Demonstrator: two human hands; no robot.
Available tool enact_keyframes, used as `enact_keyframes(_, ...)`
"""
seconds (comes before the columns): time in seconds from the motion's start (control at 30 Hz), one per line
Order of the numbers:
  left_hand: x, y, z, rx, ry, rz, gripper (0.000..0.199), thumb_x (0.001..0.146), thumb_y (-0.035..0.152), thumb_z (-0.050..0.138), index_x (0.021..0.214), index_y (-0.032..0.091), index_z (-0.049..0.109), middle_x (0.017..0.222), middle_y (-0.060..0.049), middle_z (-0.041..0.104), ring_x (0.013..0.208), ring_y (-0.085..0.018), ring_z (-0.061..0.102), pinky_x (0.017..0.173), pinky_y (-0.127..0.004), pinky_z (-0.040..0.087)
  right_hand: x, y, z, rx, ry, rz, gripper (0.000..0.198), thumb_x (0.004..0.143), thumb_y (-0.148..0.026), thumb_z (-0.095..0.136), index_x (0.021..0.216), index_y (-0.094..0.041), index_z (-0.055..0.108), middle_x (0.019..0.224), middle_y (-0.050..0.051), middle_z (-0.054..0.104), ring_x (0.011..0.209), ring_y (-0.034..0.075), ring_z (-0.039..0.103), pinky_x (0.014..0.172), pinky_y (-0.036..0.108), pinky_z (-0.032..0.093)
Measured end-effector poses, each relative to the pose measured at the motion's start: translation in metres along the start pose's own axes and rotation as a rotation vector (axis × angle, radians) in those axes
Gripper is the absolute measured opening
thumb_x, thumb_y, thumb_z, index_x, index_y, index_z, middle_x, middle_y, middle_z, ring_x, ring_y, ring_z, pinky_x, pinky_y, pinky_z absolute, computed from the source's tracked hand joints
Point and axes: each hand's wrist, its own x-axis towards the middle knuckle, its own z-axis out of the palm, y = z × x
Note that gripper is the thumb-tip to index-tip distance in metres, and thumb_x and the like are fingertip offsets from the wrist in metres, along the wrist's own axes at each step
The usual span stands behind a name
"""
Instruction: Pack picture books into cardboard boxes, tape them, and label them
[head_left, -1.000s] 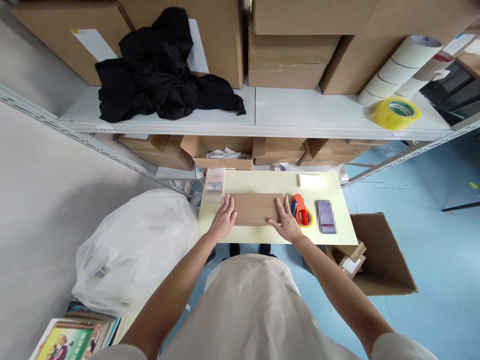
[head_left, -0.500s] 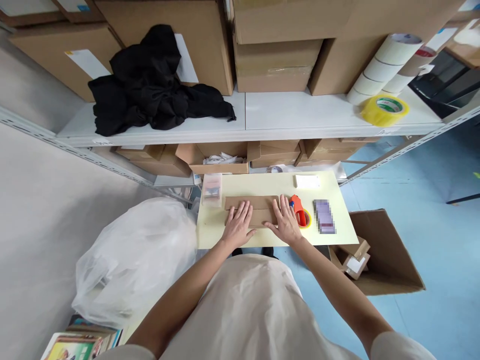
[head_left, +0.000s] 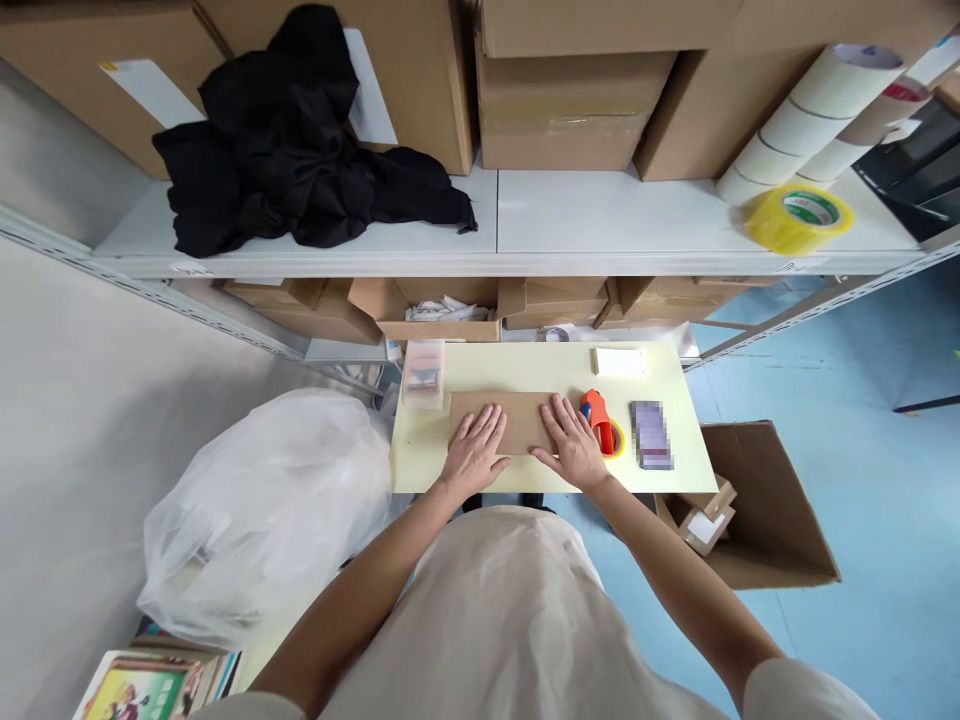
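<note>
A small brown cardboard box lies on the pale yellow table, its long side running left to right. My left hand rests on its left part with the fingers stretched out. On the right end lies my right hand, fingers spread and thumb pointing inward. Both palms face down and neither hand grips anything. Just beyond my right hand is a red tape dispenser with a yellow-edged roll. A blurred purple phone-shaped item lies farther right.
A small white stack and a pinkish translucent packet lie toward the table's back. An open carton with small boxes stands right on the floor. White plastic wrap bulges at left. A shelf with cartons and tape rolls spans the back.
The seam seen across the box top no longer shows; its upper face now looks plain. Both hands stay nearly in place on it. The view has shifted slightly.
</note>
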Motion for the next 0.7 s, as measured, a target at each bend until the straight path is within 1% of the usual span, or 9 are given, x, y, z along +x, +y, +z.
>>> enact_keyframes(0.13,0.0,0.0,0.005,-0.038,0.038,-0.033,0.073,0.083,0.042,0.054,0.145,0.015,0.027,0.148,-0.015,0.031,0.138,-0.031,0.025,0.114,-0.046,0.013,-0.003,0.001,0.003,0.15,-0.021,0.009,0.081,0.084,-0.06,0.045,0.148,-0.023,0.012,0.154,0.012,0.011,0.14,0.032,0.017,0.108,0.053,0.027)
enact_keyframes(0.2,0.002,-0.001,0.008,-0.042,0.036,-0.043,0.071,0.084,0.042,0.053,0.144,0.015,0.028,0.147,-0.015,0.031,0.137,-0.031,0.026,0.114,-0.046,0.015,-0.007,0.001,0.007,0.291,0.01,0.071,0.09,0.082,-0.06,0.048,0.149,-0.021,0.002,0.155,0.014,0.005,0.14,0.031,0.016,0.107,0.05,0.03)
enact_keyframes(0.27,0.003,-0.003,0.01,-0.043,0.022,-0.034,0.07,0.084,0.041,0.053,0.144,0.015,0.027,0.148,-0.015,0.031,0.137,-0.03,0.027,0.113,-0.045,0.017,-0.011,0.0,0.013,0.441,0.063,0.168,0.1,0.08,-0.06,0.051,0.147,-0.019,-0.01,0.154,0.016,0.008,0.139,0.03,0.019,0.106,0.048,0.033)
enact_keyframes(0.33,0.003,-0.004,0.012,-0.055,0.015,-0.025,0.069,0.085,0.039,0.053,0.144,0.015,0.028,0.148,-0.015,0.03,0.137,-0.03,0.026,0.113,-0.045,0.019,-0.014,-0.002,0.019,0.554,0.091,0.231,0.103,0.08,-0.058,0.053,0.146,-0.019,-0.015,0.153,0.016,0.015,0.139,0.028,0.023,0.106,0.047,0.034)
enact_keyframes(0.4,0.003,-0.005,0.012,-0.077,0.018,-0.026,0.067,0.085,0.038,0.052,0.144,0.015,0.028,0.148,-0.015,0.03,0.137,-0.03,0.025,0.113,-0.045,0.018,-0.015,-0.005,0.023,0.623,0.085,0.235,0.099,0.082,-0.055,0.052,0.146,-0.02,-0.015,0.153,0.015,0.018,0.139,0.027,0.023,0.107,0.046,0.032)
enact_keyframes(0.53,0.001,-0.003,0.01,-0.09,0.006,-0.012,0.067,0.085,0.038,0.052,0.144,0.013,0.028,0.149,-0.015,0.028,0.139,-0.03,0.022,0.113,-0.045,0.017,-0.013,-0.013,0.026,0.673,0.077,0.234,0.092,0.087,-0.051,0.045,0.145,-0.018,-0.019,0.154,0.014,0.011,0.141,0.024,0.015,0.11,0.045,0.026)
enact_keyframes(0.6,0.001,-0.001,0.008,-0.09,0.01,-0.006,0.069,0.085,0.04,0.052,0.144,0.013,0.028,0.149,-0.015,0.028,0.139,-0.03,0.021,0.113,-0.045,0.016,-0.014,-0.012,0.026,0.668,0.066,0.234,0.092,0.087,-0.051,0.044,0.145,-0.017,-0.019,0.154,0.014,0.012,0.141,0.024,0.014,0.11,0.045,0.026)
enact_keyframes(0.67,0.002,0.0,0.005,-0.111,0.027,-0.012,0.07,0.084,0.042,0.052,0.143,0.012,0.03,0.148,-0.015,0.03,0.138,-0.031,0.023,0.113,-0.045,0.017,-0.018,-0.004,0.024,0.642,0.043,0.219,0.088,0.088,-0.052,0.042,0.146,-0.017,-0.013,0.153,0.014,0.017,0.141,0.024,0.017,0.109,0.045,0.028)
enact_keyframes(0.7,0.003,0.0,0.004,-0.128,0.035,-0.016,0.069,0.084,0.043,0.052,0.143,0.013,0.031,0.147,-0.015,0.032,0.138,-0.031,0.025,0.113,-0.044,0.018,-0.021,0.003,0.023,0.619,0.044,0.224,0.084,0.088,-0.052,0.04,0.147,-0.016,-0.007,0.151,0.015,0.022,0.14,0.024,0.02,0.109,0.045,0.029)
